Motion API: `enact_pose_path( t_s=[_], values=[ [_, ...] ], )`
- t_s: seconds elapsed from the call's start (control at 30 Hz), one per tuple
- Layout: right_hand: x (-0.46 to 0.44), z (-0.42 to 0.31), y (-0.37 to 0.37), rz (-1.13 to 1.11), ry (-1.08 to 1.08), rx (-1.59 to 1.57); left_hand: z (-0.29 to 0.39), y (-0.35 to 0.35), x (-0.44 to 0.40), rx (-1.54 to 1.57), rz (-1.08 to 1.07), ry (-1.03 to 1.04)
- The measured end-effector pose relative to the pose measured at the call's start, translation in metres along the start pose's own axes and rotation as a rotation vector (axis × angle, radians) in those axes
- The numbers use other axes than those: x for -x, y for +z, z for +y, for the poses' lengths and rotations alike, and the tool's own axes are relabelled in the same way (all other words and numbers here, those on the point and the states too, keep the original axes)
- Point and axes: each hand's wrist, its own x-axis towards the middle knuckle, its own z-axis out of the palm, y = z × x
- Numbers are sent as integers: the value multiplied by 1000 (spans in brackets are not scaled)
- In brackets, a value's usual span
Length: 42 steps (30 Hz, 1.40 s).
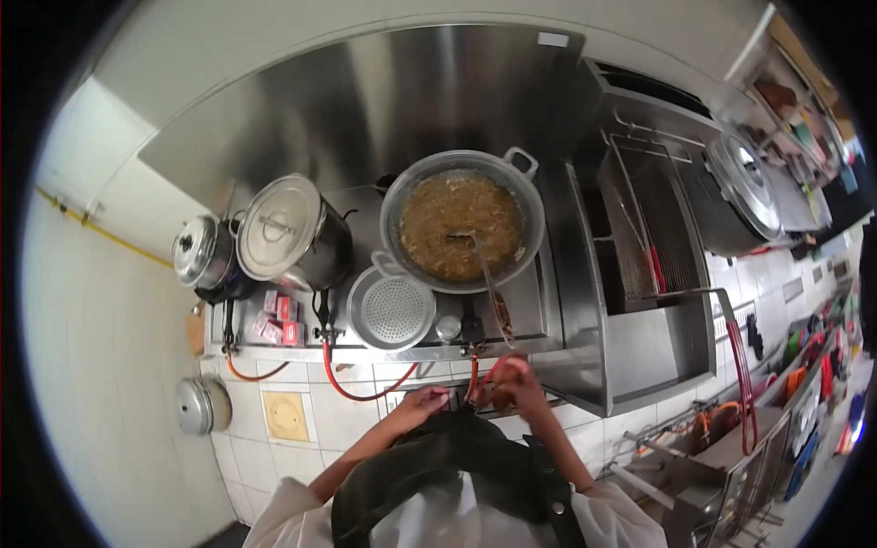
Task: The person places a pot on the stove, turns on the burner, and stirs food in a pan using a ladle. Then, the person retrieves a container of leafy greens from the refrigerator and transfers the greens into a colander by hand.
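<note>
My left hand (420,407) is in front of the apron (448,457), below the stove edge, its fingers curled together; whatever is in them, if anything, is too small to make out. My right hand (517,384) is raised beside it with bent fingers, just below the handle end of a long-handled ladle (489,279). I cannot tell whether it touches that handle. The ladle's head rests in brown, bubbling food (457,215) in a large two-handled metal pot (393,233). A perforated metal strainer (393,309) and a small glass (448,327) stand nearby.
Lidded pots (279,228) and small red-and-white boxes (285,310) are on the stove's left. A red gas hose (365,396) hangs in front. On the right, a deep fryer (653,338) holds a wire basket (644,219) whose red handle (742,374) juts out.
</note>
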Motion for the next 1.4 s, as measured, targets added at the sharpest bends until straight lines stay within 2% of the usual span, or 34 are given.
enact_pose_path(
  t_s=[0.03, 0.07, 0.1, 0.17, 0.23, 0.27, 0.3, 0.33, 0.4, 0.47, 0.5, 0.6, 0.73, 0.8, 0.87, 0.93, 1.0, 1.07, 1.13, 1.2, 1.3, 1.37, 1.4],
  values=[
    [13, -24, 28, -64, 121, 73, -5, 10, -4, 92, 50, -111],
    [12, -19, 46, -247, 24, 171, -10, 16, -7, 184, 94, -220],
    [10, -12, 62, -430, -74, 270, -1, 19, -5, 343, 48, -297],
    [0, 0, 102, -509, -285, 383, 24, 21, 3, 666, -56, -444],
    [-8, -5, 119, -641, -236, 367, 10, 7, 0, 929, -64, -256],
    [-13, -25, 130, -725, -77, 299, 26, -2, 4, 1001, -74, -151],
    [-17, -46, 141, -799, 85, 227, 24, -16, 6, 994, -75, -139],
    [-21, -66, 148, -783, 48, 289, 23, -30, 7, 986, -81, -129],
    [-30, -112, 159, -662, -111, 606, 57, -51, 15, 1025, -68, 7],
    [-38, -151, 169, -421, -240, 556, 67, -74, 7, 1076, -29, 200],
    [-43, -163, 170, -370, -245, 564, 71, -88, 2, 1173, -35, 232],
    [-59, -173, 174, -72, -406, 844, 71, -130, -11, 1342, -35, 294],
    [-63, -180, 194, 50, -332, 887, 77, -174, 14, 1303, 164, 475],
    [-57, -189, 206, 41, -355, 897, 107, -187, 49, 956, 500, 591],
    [-57, -192, 206, 54, -366, 907, 122, -220, 80, 326, 734, 661],
    [-56, -196, 197, 71, -364, 932, 173, -258, 116, -44, 769, 637],
    [-57, -198, 192, 80, -437, 967, 212, -301, 115, -511, 894, 793],
    [-55, -202, 191, 77, -478, 997, 251, -345, 85, -890, 925, 991],
    [-46, -210, 193, 64, -481, 1025, 259, -386, 46, -1053, 815, 938],
    [-44, -203, 177, 47, -501, 1020, 235, -440, -8, -1280, 590, 788],
    [-37, -197, 160, 94, -490, 965, 261, -427, -4, -1181, 566, 424],
    [-29, -198, 153, 141, -458, 970, 291, -415, 5, -1282, 437, 490],
    [-24, -200, 148, 156, -441, 1007, 296, -410, 3, -1062, 353, 488]
  ],
)
